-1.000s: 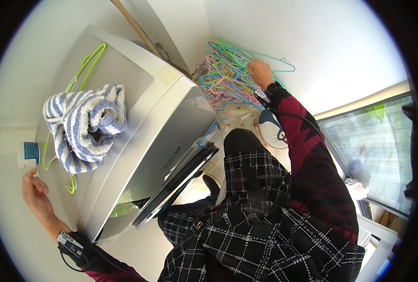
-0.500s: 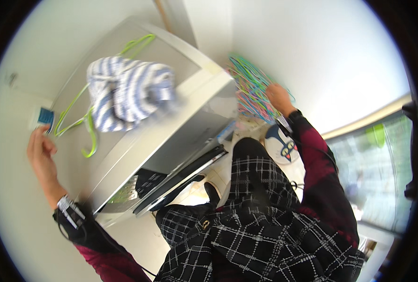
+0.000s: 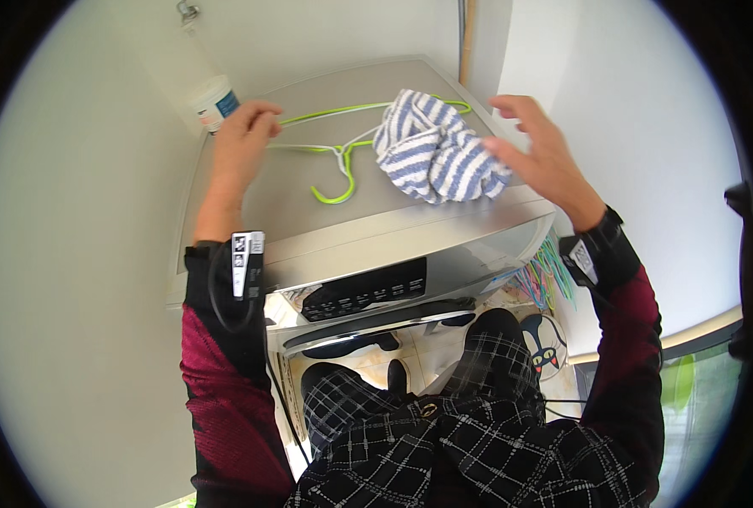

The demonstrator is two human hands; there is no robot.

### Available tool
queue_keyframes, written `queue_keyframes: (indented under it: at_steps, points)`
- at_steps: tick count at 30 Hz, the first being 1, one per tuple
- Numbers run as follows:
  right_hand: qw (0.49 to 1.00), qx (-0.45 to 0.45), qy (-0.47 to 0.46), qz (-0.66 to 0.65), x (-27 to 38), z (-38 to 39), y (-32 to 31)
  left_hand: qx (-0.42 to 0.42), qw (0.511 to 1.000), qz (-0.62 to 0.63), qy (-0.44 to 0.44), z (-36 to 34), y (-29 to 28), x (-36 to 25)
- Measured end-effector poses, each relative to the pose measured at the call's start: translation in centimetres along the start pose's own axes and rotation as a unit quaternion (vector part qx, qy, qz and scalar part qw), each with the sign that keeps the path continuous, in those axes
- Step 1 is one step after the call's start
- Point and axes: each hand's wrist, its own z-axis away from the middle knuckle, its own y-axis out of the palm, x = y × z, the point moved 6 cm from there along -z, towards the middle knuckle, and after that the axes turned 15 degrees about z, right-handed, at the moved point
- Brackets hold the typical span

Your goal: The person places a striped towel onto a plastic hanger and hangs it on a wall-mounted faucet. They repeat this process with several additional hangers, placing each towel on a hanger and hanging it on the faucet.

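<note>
A white towel-like cloth with blue stripes [image 3: 431, 161] lies bunched on top of the washing machine [image 3: 309, 216]. Partly under it rests a bright green clothes hanger [image 3: 348, 188], with a pale hanger [image 3: 304, 147] overlapping it. My left hand [image 3: 243, 144] is over the hangers' left end, fingers bent and apart, hiding that end. Whether it touches them I cannot tell. At the right edge of the cloth, my right hand [image 3: 542, 157] is open, thumb and fingers spread, its thumb close to the fabric.
A white tub with a blue label [image 3: 215, 103] stands at the back left, under a metal tap [image 3: 188, 11]. Many coloured hangers [image 3: 548, 273] are bunched low between machine and right wall. A round cat-face stool or mat [image 3: 546, 345] is beside my leg. White walls close in on both sides.
My view has turned toward the machine. My right hand has come from the bunch of coloured hangers to the cloth. My left hand has moved from beside the tub to the hangers' left end.
</note>
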Motion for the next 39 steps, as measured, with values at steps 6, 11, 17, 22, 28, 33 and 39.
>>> queue_keyframes:
  at_steps: [6, 11, 17, 22, 28, 33, 39]
  points:
    - [0.972, 0.228, -0.056, -0.017, 6.6, -5.4, 8.0, 0.192, 0.968, -0.142, 0.075, 2.2, 5.2, -0.3]
    - [0.964, 0.260, -0.016, 0.057, 7.2, -6.3, 9.8, 0.228, 0.958, -0.172, 0.017, 1.9, 5.9, 0.1]
    - [0.994, 0.092, 0.002, -0.054, 5.4, -9.4, 7.8, 0.236, 0.955, -0.179, 0.032, 1.8, 6.2, -0.2]
    - [0.902, -0.023, 0.132, -0.410, 1.3, -14.7, 6.0, 0.160, 0.972, -0.144, 0.090, 1.3, 5.1, -2.7]
    - [0.811, -0.104, 0.167, -0.550, 1.2, -17.2, 10.2, 0.090, 0.992, -0.070, 0.048, 1.2, 3.2, -3.0]
    - [0.826, -0.076, 0.197, -0.523, -0.2, -16.1, 12.3, 0.137, 0.988, -0.075, 0.021, 1.4, 4.9, -2.4]
    - [0.828, -0.109, 0.186, -0.518, -0.8, -15.1, 10.1, 0.128, 0.990, -0.058, 0.028, 1.7, 5.0, -3.2]
